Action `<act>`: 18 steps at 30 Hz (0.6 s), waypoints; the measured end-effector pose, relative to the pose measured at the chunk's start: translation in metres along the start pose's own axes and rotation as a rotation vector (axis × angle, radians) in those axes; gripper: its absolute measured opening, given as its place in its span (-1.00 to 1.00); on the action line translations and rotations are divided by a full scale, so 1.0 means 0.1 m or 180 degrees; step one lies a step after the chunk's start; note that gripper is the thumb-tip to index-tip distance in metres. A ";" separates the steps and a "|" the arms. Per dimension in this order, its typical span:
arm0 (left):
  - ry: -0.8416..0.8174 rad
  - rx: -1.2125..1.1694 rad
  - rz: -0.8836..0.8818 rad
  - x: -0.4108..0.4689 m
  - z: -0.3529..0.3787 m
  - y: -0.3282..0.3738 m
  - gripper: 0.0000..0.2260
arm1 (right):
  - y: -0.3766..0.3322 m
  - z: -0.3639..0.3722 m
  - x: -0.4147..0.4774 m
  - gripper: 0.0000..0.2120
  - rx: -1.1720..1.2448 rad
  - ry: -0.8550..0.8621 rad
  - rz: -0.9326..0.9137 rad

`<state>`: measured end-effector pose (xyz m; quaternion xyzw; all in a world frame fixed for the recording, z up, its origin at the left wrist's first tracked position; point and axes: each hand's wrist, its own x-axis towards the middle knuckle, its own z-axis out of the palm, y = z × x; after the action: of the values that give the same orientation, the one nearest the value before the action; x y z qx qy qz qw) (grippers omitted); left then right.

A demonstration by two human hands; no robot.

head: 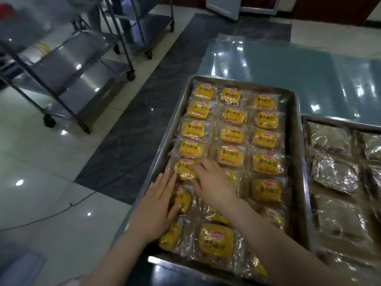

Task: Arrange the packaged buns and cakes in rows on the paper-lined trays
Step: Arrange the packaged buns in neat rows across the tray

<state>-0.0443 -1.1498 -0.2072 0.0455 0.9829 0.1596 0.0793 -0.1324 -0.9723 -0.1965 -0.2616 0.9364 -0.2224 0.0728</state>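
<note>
— Where were our hands?
— Our right hand (212,182) had its fingers curled over a clear-wrapped yellow bun pack (184,172), fifth from the far end in the left column of the rectangular steel tray (298,145). Our left hand (160,205), at seven o'clock from it, lay flat with straight fingers on the next bun pack (183,200), gripping nothing.
— What crowded us?
— The other yellow bun packs (266,120) filled the tray three across, and our right forearm (266,230) crossed the near ones, hiding several. At three o'clock, just beside, sat a second steel tray (329,120) of brown cakes in clear wrappers (334,174). At ten o'clock wheeled steel trolleys (68,79) stood on the tiled floor (41,153). A black cable (61,210) lay at eight o'clock.
</note>
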 end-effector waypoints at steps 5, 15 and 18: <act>-0.0271 0.0215 0.0154 -0.03 0.13 0.08 -0.36 | -0.03 0.06 0.02 -0.46 -0.0303 -0.0442 0.0001; -0.0321 0.0516 0.0256 -0.12 0.24 0.08 -0.33 | -0.08 0.16 0.01 -0.40 -0.0810 -0.0670 -0.0009; -0.0253 0.0548 0.0255 -0.16 0.23 0.09 -0.35 | -0.11 0.20 -0.04 -0.39 -0.0829 -0.0675 0.0063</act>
<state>-0.0245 -1.1364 -0.2239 0.0977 0.9865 0.0757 0.1075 -0.1188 -0.9861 -0.2095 -0.2816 0.9469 -0.0695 0.1388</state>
